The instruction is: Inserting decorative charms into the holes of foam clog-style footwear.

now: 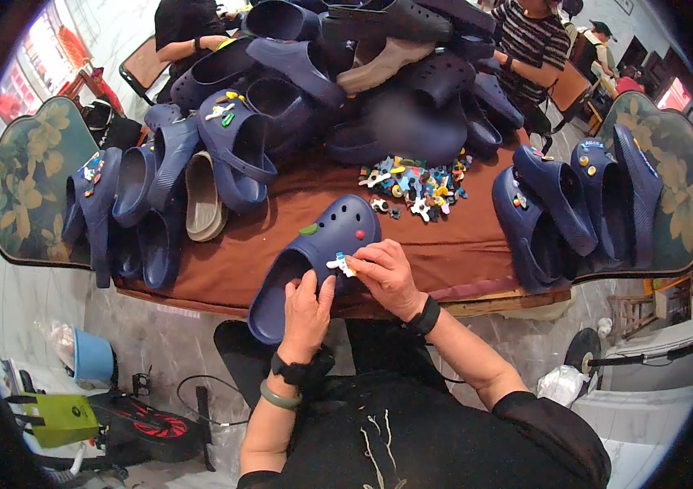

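A navy blue clog (345,226) with round holes lies at the near edge of the table, its toe pointing away and to the right. A green charm and a pink charm sit on its upper. My left hand (306,314) grips the clog by its opening, some fingers inside and hidden. With thumb and fingers, my right hand (387,277) pinches a small white shoe charm with a blue top (339,262) against the upper. How far the charm goes into a hole is hidden. Beyond the toe lies a pile of loose colourful charms (424,189).
A big heap of clogs (297,69) covers the table's far side. More decorated clogs stand at the left (232,138) and right (554,196), with a beige clog (205,198) among the left ones. Two people work across the brown cloth (297,204). A blue bucket (93,355) stands on the floor.
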